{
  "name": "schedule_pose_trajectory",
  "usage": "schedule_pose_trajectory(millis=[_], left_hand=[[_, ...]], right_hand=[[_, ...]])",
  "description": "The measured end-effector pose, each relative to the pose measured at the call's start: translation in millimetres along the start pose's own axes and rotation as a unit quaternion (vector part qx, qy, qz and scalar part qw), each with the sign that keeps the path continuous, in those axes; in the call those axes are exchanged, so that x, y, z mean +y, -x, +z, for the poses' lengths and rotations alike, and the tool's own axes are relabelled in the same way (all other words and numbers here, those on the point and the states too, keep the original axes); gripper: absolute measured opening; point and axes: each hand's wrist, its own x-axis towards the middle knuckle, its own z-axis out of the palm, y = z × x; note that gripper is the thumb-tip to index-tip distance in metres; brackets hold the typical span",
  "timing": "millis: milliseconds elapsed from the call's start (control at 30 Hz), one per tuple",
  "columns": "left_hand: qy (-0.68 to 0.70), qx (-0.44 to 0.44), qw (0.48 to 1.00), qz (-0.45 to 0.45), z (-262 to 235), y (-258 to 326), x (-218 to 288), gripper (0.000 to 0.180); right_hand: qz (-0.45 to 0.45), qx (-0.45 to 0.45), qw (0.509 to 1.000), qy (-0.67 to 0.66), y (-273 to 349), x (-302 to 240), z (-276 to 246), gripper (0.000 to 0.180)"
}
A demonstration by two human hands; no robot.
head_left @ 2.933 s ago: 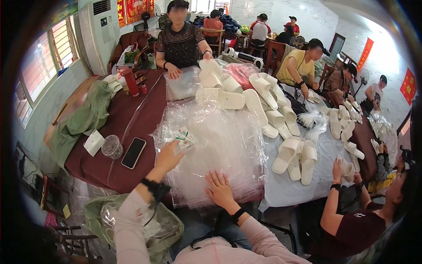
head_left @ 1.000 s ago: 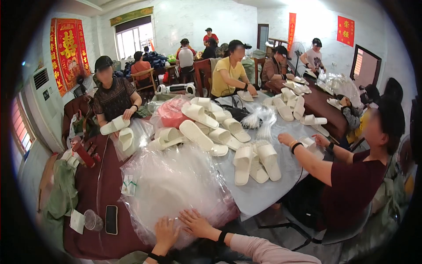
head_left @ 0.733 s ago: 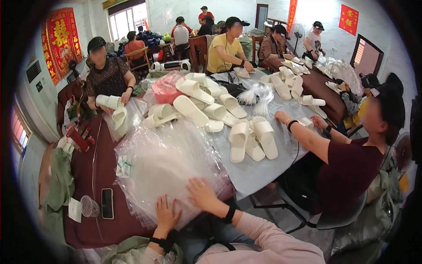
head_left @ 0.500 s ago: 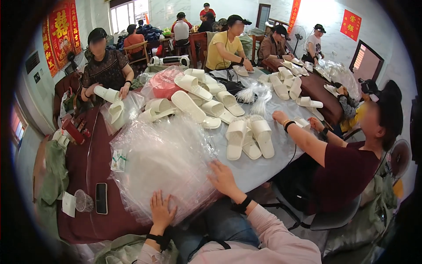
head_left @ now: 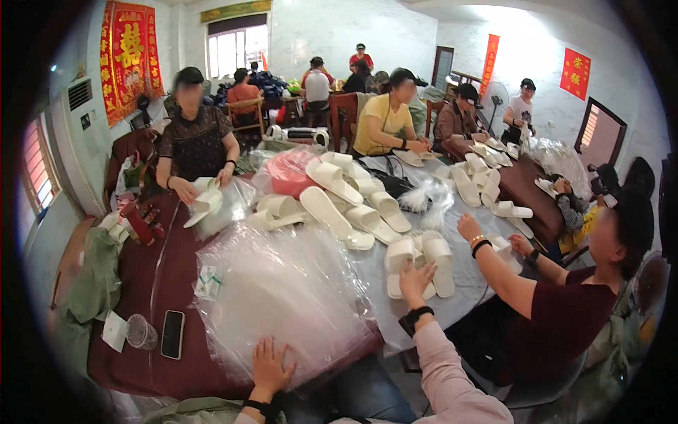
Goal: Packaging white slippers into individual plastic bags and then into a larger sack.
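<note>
My left hand [head_left: 271,364] lies flat with fingers spread on the near edge of a stack of clear plastic bags [head_left: 282,293]. Reaching forward, my right hand [head_left: 415,283] is over a small group of cream slide slippers [head_left: 439,256], its fingers apart in front of the straps. Whether the fingertips touch the slippers I cannot tell. Behind the bags is a heap of more cream slippers [head_left: 326,210], beside a red plastic bag [head_left: 286,174].
A phone [head_left: 172,334], a round clear tub [head_left: 141,332] and a white card [head_left: 114,331] are on the maroon cloth [head_left: 176,275] at left. A person in maroon [head_left: 558,311] sits close at my right. Across the table, another person [head_left: 194,141] handles slippers and plastic.
My right hand has left the bags' right edge and moved forward and right to the slippers. My left hand stays on the bags. The view has shifted slightly.
</note>
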Motion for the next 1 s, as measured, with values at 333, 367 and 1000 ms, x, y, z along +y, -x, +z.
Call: schedule_pose_trajectory(millis=[333,367,1000], left_hand=[[0.02,0.02,0.999,0.017,2,-8,7,0.054],[0.006,0.012,1.0,-0.005,-1,3,-2,0.054],[0.061,-0.112,0.992,0.015,-3,-14,-19,0.056]], right_hand=[[-0.019,-0.027,0.989,-0.142,-35,81,24,0.045],[-0.053,-0.026,0.99,-0.125,-18,48,9,0.039],[-0.17,-0.306,0.769,-0.535,135,13,-151,0.042]])
